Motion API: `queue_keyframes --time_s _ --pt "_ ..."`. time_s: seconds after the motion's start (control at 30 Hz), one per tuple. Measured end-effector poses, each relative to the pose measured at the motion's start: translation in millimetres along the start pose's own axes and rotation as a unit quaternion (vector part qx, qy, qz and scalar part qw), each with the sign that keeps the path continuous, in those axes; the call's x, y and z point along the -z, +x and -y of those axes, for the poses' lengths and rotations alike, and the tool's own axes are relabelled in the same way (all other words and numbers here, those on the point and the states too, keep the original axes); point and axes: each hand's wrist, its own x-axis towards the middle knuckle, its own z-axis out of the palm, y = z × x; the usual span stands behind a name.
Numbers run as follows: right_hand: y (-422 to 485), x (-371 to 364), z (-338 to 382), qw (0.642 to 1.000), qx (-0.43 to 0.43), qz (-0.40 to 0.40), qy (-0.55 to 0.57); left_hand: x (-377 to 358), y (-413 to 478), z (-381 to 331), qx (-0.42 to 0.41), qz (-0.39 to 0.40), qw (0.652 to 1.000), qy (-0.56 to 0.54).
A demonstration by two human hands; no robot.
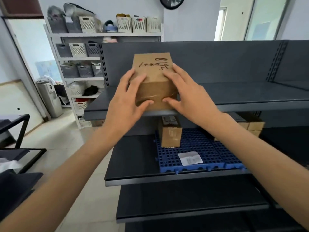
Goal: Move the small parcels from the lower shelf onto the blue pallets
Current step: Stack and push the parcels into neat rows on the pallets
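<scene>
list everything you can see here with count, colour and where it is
handwritten box: 1, brown cardboard, on the front edge of the upper dark shelf, between both hands
upper shelf: 1, dark grey, centre
blue pallets: 2 side by side, on the shelf below
taped box: 1, brown, on the left pallet
paper label: 1, white, flat on the left pallet
boxes at right: count unclear, brown, behind the right forearm
white rack: 1, back left, holding grey and white baskets
clock: 1, black rim, top wall, cut off
left hand: on the handwritten box's left side
right hand: on its right side
</scene>
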Motion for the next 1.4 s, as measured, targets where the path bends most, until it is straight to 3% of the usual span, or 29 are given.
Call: queue_keyframes --time_s 0.2,0.33,0.6,0.7,1.0,1.23,1.4 --pt "-87 28 30 0.998 0.002 -0.060 0.017 29 -61 -54 -0.084 -0.052 0.994 0.047" --pt "-156 29 32 0.998 0.031 -0.052 0.006 26 -119 -85 -0.155 -0.072 0.984 0.056" --pt "-266 -11 7 0.987 -0.109 -0.022 0.116 -30 -191 -122 -0.210 0.017 0.977 -0.026" --pt "-289 -28 -8 0.983 -0.156 0.025 0.094 -57 -201 -123 -0.238 0.081 0.967 -0.040" --pt "-269 -84 -96 0.973 -0.222 0.066 -0.006 -161 -153 -115 -0.200 0.236 0.951 -0.016" --pt "-230 -143 -174 0.939 -0.315 0.040 0.131 -250 -85 -107 -0.223 0.293 0.929 0.021" --pt "-198 -178 -212 0.943 -0.288 0.074 0.150 -293 -59 -80 -0.198 0.343 0.916 0.064"
